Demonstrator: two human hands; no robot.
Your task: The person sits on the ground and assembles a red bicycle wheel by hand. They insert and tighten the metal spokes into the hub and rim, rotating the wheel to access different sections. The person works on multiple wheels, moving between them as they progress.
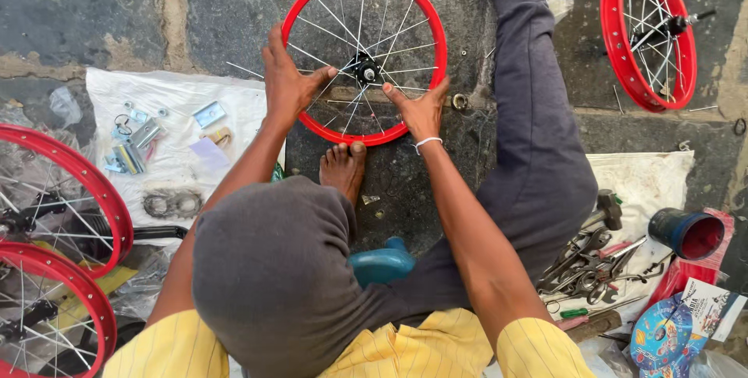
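Gripping red rim [364, 57] on stone floor [78, 4]: left hand [287, 82] with fingers spread over spokes, right hand [421, 109] pinching rim's lower edge, thumb among spokes. Propped against bare foot [343, 166]. Lying nearby: cloth [175, 136] with small parts, spanners [592, 265], cup [687, 232]. Cut off at left edge: two wheels [54, 253]. Another wheel [648, 31] upper right. Hidden partly under right palm: hub [366, 70] area spokes.

A round blue printed package [661, 337] is lying at your lower right. A white printed card [713, 308] is leaning just beside it, over red wrapping [686, 273].
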